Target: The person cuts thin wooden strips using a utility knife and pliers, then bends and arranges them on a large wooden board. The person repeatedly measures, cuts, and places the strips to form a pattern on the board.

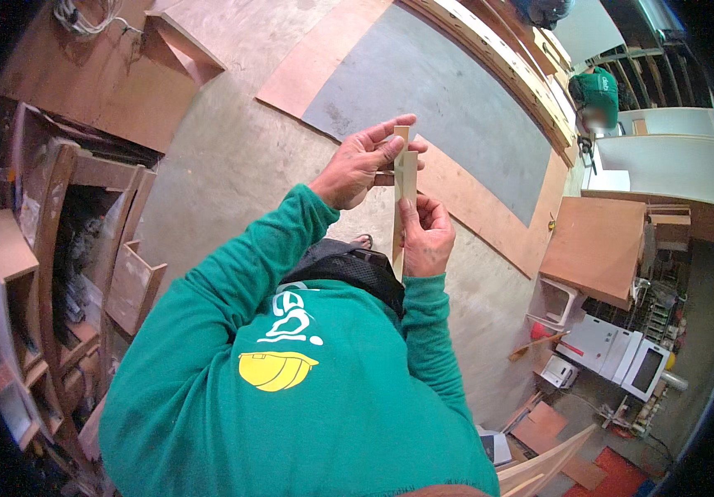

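Two thin, pale wooden strips are held upright in front of my body, side by side and overlapping. The longer wooden strip (402, 132) reaches higher at its top and runs down toward my waist. Against it lies the shorter wooden strip (410, 176), its top end a little lower. My left hand (358, 166) pinches the strips near their upper ends, thumb in front and fingers behind. Lower down, my right hand (430, 238) is closed on the strips, its thumb pressed to their face. Some fingertips are hidden behind the wood.
Ahead lies a large grey panel (423, 83) with brown wooden borders. Wooden frames and shelves (55, 240) stand at the left. To the right are a brown board (593, 248) and a grey machine (597, 344). A person in green (595, 91) is at the far right.
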The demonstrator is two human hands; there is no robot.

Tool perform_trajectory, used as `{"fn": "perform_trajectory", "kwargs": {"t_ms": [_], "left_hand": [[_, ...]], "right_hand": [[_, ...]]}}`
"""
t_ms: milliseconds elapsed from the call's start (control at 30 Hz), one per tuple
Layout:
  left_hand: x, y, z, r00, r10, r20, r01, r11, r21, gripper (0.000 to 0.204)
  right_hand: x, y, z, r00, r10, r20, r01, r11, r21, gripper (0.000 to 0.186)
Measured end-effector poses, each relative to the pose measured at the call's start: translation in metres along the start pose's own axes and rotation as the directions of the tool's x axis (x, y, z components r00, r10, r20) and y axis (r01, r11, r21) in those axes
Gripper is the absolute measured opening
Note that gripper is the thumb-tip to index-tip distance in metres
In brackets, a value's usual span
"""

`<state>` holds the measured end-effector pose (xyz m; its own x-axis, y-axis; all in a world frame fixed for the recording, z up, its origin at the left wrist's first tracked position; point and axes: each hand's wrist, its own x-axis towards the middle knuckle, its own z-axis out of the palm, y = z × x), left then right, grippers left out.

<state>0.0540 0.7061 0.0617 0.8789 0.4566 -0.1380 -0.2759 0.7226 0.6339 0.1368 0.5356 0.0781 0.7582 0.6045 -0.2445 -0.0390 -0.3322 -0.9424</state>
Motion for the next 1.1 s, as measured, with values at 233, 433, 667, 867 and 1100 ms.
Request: {"fn": "perform_trajectory", "kwargs": {"t_ms": [233,433,667,867,1100], "left_hand": [[0.001,-0.003,-0.003,0.996,0.086,0.005,-0.086,0.994,0.075,0.057],[0.001,-0.003,0.003,0.988,0.144,-0.061,-0.134,0.981,0.141,0.06],[-0.004,-0.004,0.0,0.982,0.187,-0.039,-0.182,0.978,0.102,0.061],[-0.01,-0.006,0.007,0.979,0.204,-0.004,-0.203,0.973,0.113,0.057],[-0.017,-0.007,0.01,0.971,0.241,0.006,-0.239,0.962,0.134,0.05]], "right_hand": [[-0.001,-0.004,-0.003,0.996,-0.084,0.008,0.082,0.988,0.128,0.031],[-0.007,-0.009,0.004,0.96,-0.273,-0.061,0.264,0.955,-0.133,0.026],[-0.01,-0.022,0.0,0.882,-0.469,-0.037,0.421,0.821,-0.387,0.028],[-0.008,-0.031,0.003,0.826,-0.563,-0.026,0.512,0.77,-0.38,0.026],[-0.004,-0.027,0.003,0.758,-0.652,-0.013,0.595,0.7,-0.395,0.026]]}}
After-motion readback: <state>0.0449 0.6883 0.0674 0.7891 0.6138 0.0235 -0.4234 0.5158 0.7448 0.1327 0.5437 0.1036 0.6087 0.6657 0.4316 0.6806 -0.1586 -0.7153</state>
